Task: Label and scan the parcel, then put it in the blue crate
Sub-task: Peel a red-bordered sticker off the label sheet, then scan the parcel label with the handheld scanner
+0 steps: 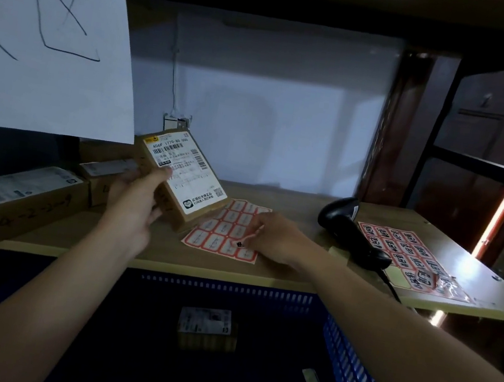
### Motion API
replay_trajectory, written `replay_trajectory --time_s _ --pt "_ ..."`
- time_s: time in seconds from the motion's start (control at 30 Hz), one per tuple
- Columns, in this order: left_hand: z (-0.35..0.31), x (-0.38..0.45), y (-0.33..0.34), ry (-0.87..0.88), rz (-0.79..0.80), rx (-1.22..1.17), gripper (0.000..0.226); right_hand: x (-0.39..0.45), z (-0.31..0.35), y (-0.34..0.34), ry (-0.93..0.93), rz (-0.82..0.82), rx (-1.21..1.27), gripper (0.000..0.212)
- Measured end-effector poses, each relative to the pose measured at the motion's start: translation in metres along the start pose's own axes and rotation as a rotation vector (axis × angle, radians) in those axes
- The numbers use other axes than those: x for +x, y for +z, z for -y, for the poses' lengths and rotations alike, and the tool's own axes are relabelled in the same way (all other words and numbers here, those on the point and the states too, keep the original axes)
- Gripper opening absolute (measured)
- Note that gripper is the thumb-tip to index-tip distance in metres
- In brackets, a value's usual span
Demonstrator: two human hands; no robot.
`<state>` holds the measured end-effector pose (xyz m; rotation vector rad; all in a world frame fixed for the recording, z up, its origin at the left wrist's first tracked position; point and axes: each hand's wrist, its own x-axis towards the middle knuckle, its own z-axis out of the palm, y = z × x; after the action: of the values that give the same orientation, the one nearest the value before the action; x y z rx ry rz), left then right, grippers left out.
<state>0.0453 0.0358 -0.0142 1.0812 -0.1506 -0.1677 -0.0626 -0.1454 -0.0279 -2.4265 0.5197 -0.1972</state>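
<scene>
My left hand (137, 204) grips a small cardboard parcel (183, 178) with a white shipping label, held tilted above the wooden shelf (298, 268). My right hand (273, 236) rests on a sheet of red-bordered stickers (221, 235) lying on the shelf, fingertips pinched at a sticker near the sheet's front edge. A black handheld scanner (355, 231) lies on the shelf to the right of that hand. Below the shelf sits the blue crate (354, 376), with one small labelled box (207, 327) inside it.
Two more cardboard parcels (16, 200) lie at the shelf's left end. A second sticker sheet (412, 258) lies at the right. A white paper sign (52, 33) hangs at the upper left. A dark metal rack (481, 164) stands at the right.
</scene>
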Motion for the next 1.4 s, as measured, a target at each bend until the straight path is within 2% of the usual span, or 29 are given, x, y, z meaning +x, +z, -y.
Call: replay_trajectory --time_s 0.2,0.33,0.4,0.5,0.6,0.67,0.8,0.9,1.0,1.1,1.2,1.27,1.33,1.4 --pt "0.007 0.008 0.001 -0.049 0.009 -0.015 0.044 -0.002 -0.003 0.003 -0.037 -0.074 -0.007 0.03" --pt "0.007 0.009 0.007 -0.054 -0.005 -0.134 0.044 -0.004 -0.02 -0.013 -0.054 -0.269 -0.008 0.018" --pt "0.009 0.01 0.011 -0.06 -0.007 -0.163 0.041 -0.007 -0.036 -0.033 -0.006 -0.363 -0.115 0.018" --pt "0.012 0.007 0.02 -0.084 0.034 -0.091 0.035 -0.01 -0.068 -0.062 0.118 -0.487 -0.414 0.043" --pt "0.017 0.002 0.029 -0.045 0.045 -0.01 0.027 -0.011 -0.092 -0.079 0.296 -0.447 -0.314 0.069" --pt "0.018 -0.003 0.034 0.006 0.055 0.016 0.019 -0.008 -0.1 -0.083 0.361 -0.379 -0.252 0.077" --pt "0.015 -0.005 0.037 0.025 0.11 0.068 0.02 -0.007 -0.096 -0.081 0.381 -0.348 -0.307 0.059" --pt "0.014 0.0 0.037 0.02 0.165 0.216 0.023 -0.011 -0.086 -0.083 0.332 -0.449 -0.293 0.044" --pt "0.014 0.005 0.037 -0.047 0.272 0.474 0.026 -0.018 -0.066 -0.091 0.224 -0.547 -0.158 0.031" --pt "0.014 0.009 0.041 -0.058 0.383 0.717 0.026 -0.024 -0.041 -0.094 0.124 -0.542 -0.058 0.014" --pt "0.015 0.016 0.041 0.077 0.39 1.041 0.025 -0.031 -0.023 -0.085 0.057 -0.498 -0.002 0.021" --pt "0.012 0.012 0.04 0.146 0.355 1.165 0.03 -0.034 -0.019 -0.079 0.017 -0.488 0.06 0.026" --pt "0.01 -0.006 0.036 0.282 0.301 1.278 0.041 -0.037 -0.02 -0.075 -0.002 -0.481 0.147 0.026" --pt "0.017 -0.033 0.03 0.423 0.27 1.417 0.065 -0.039 -0.02 -0.073 0.002 -0.459 0.27 0.022"
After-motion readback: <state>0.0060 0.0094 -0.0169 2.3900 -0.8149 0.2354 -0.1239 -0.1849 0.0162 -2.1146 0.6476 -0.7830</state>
